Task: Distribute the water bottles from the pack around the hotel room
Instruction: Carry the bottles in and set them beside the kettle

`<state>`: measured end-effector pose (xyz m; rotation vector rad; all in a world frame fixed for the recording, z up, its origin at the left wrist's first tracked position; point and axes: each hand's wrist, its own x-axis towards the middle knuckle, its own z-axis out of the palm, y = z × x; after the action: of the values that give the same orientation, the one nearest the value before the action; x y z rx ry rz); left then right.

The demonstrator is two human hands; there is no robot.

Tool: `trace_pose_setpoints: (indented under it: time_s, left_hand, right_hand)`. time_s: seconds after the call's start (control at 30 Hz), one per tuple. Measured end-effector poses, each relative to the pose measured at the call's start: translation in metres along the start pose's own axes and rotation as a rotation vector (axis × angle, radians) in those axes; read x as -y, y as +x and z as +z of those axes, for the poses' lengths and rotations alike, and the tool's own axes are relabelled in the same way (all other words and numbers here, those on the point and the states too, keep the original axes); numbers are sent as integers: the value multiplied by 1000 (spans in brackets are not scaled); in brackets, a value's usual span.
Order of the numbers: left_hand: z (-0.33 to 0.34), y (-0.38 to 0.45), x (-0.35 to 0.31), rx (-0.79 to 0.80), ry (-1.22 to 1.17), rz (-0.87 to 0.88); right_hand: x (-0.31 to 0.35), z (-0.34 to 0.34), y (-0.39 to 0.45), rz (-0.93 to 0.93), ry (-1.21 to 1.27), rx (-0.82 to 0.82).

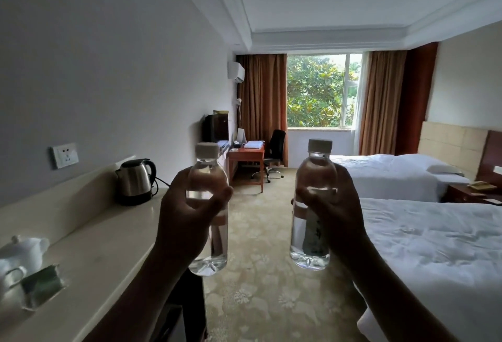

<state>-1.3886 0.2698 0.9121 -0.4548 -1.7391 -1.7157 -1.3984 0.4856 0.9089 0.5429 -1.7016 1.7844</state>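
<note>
Left to right. Long pale desk [108, 249] along left wall: white teapot [25, 246] and a cup [11, 276] at its near left end, green packet [40, 286] just beside them, steel kettle [135, 181] toward the far end against the wall, wall socket [64, 155] above.

Left hand [184, 222] raised mid-air, grip wrapped round the left bottle [207, 211] at its upper middle, thumb across the front. Right hand [334, 222] same, grip clenched on the right bottle [312, 205] near mid-body.

Count: two bottles, both upright, capped, clear, look full. Neither touches any surface; held near each other, apart, over the carpet aisle. Pack not in view.

Handling, judged: light to moderate weight, thin plastic walls that give under squeeze, smooth so slightly slippery; best held at mid-body as now, not by the cap.

Far end: red wooden desk [245, 155] with office chair [274, 151] under the window. Right side: two white beds [434, 233], nightstand [470, 192] between them.
</note>
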Motion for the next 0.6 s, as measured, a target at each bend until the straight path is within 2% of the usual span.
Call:
trace_pose_setpoints:
  time_s: [0.3,0.6]
  left_hand:
    - [51,76,66,-112,95,-5]
    - [30,135,126,-250,185,-50]
  right_hand:
    - [-91,-10,117,-34,70,114]
    - [-184,56,175,-8,170,222]
